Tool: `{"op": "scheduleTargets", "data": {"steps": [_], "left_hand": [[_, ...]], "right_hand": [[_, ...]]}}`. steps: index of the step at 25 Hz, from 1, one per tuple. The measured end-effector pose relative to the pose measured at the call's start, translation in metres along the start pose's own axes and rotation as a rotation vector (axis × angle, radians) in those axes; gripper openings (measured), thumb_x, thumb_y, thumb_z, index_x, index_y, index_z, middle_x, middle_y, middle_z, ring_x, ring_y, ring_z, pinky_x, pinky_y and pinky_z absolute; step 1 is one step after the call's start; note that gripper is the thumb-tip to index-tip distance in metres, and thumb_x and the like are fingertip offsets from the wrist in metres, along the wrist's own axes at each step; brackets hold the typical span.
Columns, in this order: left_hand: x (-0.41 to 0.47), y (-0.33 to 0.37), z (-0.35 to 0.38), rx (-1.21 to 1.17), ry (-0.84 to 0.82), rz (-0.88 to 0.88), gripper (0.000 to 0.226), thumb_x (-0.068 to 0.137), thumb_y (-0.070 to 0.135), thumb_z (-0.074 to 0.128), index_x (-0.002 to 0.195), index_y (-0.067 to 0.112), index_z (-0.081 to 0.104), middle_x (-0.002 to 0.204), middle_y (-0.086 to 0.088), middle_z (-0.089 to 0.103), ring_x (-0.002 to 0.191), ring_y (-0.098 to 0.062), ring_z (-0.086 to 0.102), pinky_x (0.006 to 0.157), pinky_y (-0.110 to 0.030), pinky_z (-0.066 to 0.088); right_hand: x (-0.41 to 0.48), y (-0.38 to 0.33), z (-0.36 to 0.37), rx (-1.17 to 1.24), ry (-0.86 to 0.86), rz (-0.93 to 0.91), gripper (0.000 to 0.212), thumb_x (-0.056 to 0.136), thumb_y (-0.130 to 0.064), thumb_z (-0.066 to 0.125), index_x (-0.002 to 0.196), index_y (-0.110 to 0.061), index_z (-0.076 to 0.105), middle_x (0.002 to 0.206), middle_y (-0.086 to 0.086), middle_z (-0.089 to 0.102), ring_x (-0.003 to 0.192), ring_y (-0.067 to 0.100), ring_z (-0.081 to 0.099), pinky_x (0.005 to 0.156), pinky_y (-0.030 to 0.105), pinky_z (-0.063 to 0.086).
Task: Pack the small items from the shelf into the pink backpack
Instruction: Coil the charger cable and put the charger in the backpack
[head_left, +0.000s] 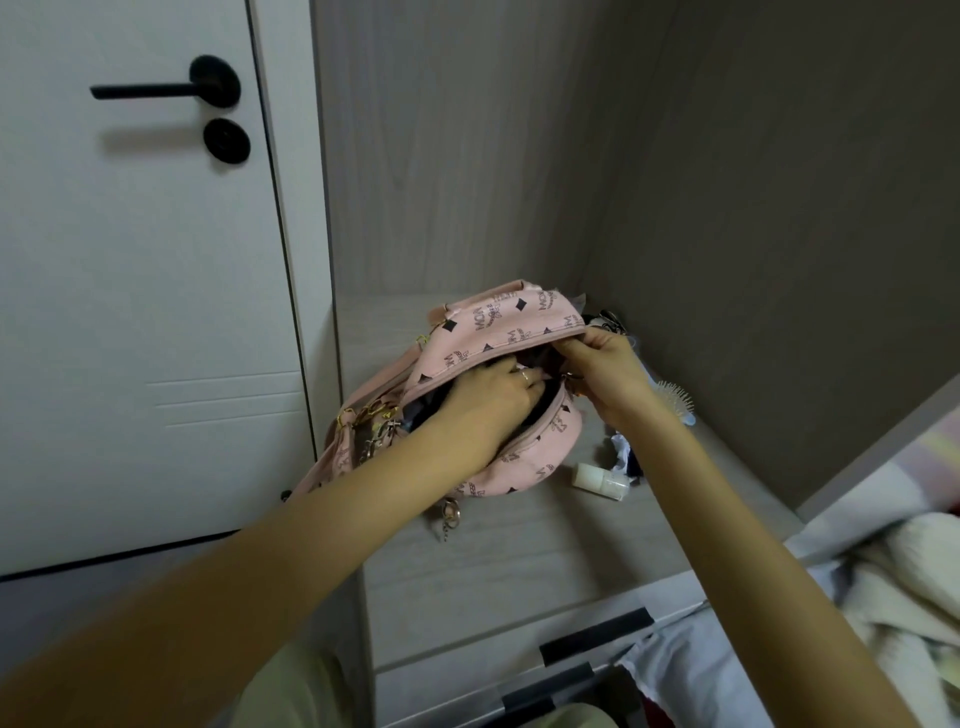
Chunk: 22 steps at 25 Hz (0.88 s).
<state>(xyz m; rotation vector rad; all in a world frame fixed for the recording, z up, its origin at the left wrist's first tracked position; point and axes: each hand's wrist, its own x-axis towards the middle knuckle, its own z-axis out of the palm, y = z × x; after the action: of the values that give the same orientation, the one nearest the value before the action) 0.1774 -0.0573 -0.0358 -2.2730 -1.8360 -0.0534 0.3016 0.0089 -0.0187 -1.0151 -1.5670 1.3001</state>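
The pink backpack (498, 332) with dark printed logos lies on the grey wooden shelf (519, 545), its top zip open. My left hand (491, 395) reaches into the opening, fingertips hidden inside; whether it holds anything cannot be seen. My right hand (608, 374) pinches the upper edge of the opening and holds it apart. To the right of the bag lie a small white bottle (597, 480), a white hairbrush (678, 397), a crumpled white and dark item (623, 452) and dark small things (608, 319) in the back corner.
A white door (140, 312) with a black handle (166, 88) stands to the left of the shelf niche. Drawers with black handles (592, 642) sit below the shelf. Bedding (883, 571) lies at the lower right. Metal clips and chains (374, 426) hang from the bag's left side.
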Motion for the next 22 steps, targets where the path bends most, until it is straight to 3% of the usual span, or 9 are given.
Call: {"op": "scheduleTargets", "data": {"steps": [4, 8, 11, 15, 17, 22], "left_hand": [[0.001, -0.001, -0.017, 0.141, -0.056, 0.043, 0.040, 0.100, 0.021, 0.036, 0.139, 0.019, 0.035, 0.147, -0.001, 0.034, 0.134, -0.024, 0.029, 0.106, -0.035, 0.028], [-0.031, -0.001, -0.024, -0.192, -0.011, 0.067, 0.054, 0.095, 0.010, 0.040, 0.146, 0.021, 0.025, 0.157, -0.001, 0.017, 0.139, -0.023, 0.028, 0.105, -0.041, 0.037], [-0.050, -0.009, -0.022, -0.242, 0.012, -0.025, 0.051, 0.091, 0.009, 0.041, 0.142, 0.011, 0.034, 0.151, -0.008, 0.032, 0.134, -0.022, 0.037, 0.103, -0.037, 0.040], [-0.054, -0.014, -0.008, -0.267, -0.141, -0.048, 0.038, 0.091, 0.015, 0.040, 0.128, 0.005, 0.045, 0.134, -0.017, 0.049, 0.110, -0.035, 0.055, 0.082, -0.040, 0.047], [-0.048, -0.012, -0.005, -0.198, -0.174, -0.029, 0.035, 0.091, 0.014, 0.041, 0.123, 0.004, 0.047, 0.122, -0.021, 0.055, 0.098, -0.039, 0.058, 0.069, -0.038, 0.043], [-0.042, -0.021, -0.010, -0.278, -0.351, 0.034, 0.050, 0.096, 0.010, 0.035, 0.144, 0.004, 0.024, 0.151, -0.020, 0.026, 0.114, -0.036, 0.051, 0.089, -0.040, 0.042]], "right_hand": [[-0.005, -0.007, 0.008, -0.051, 0.028, -0.041, 0.020, 0.093, -0.005, 0.053, 0.079, -0.013, 0.065, 0.049, -0.014, 0.063, 0.044, -0.008, 0.053, 0.042, 0.007, 0.037], [-0.010, -0.005, 0.005, -0.104, 0.062, -0.078, 0.023, 0.092, -0.002, 0.054, 0.073, -0.012, 0.065, 0.046, -0.015, 0.061, 0.043, -0.008, 0.052, 0.044, 0.007, 0.038], [-0.012, -0.008, 0.011, -0.093, 0.085, -0.091, 0.027, 0.092, -0.003, 0.055, 0.068, -0.014, 0.062, 0.041, -0.017, 0.057, 0.038, -0.008, 0.049, 0.040, 0.005, 0.034], [-0.015, -0.008, 0.013, -0.065, 0.092, -0.100, 0.028, 0.092, -0.003, 0.056, 0.066, -0.011, 0.061, 0.039, -0.015, 0.056, 0.035, -0.007, 0.047, 0.039, 0.005, 0.033], [-0.017, -0.006, 0.013, -0.075, 0.093, -0.107, 0.028, 0.091, -0.001, 0.055, 0.066, -0.012, 0.062, 0.039, -0.015, 0.056, 0.035, -0.007, 0.047, 0.039, 0.005, 0.034], [-0.019, -0.012, 0.019, -0.054, 0.091, -0.081, 0.022, 0.094, -0.002, 0.051, 0.076, -0.007, 0.064, 0.048, -0.013, 0.063, 0.042, -0.006, 0.053, 0.042, 0.006, 0.039]]}}
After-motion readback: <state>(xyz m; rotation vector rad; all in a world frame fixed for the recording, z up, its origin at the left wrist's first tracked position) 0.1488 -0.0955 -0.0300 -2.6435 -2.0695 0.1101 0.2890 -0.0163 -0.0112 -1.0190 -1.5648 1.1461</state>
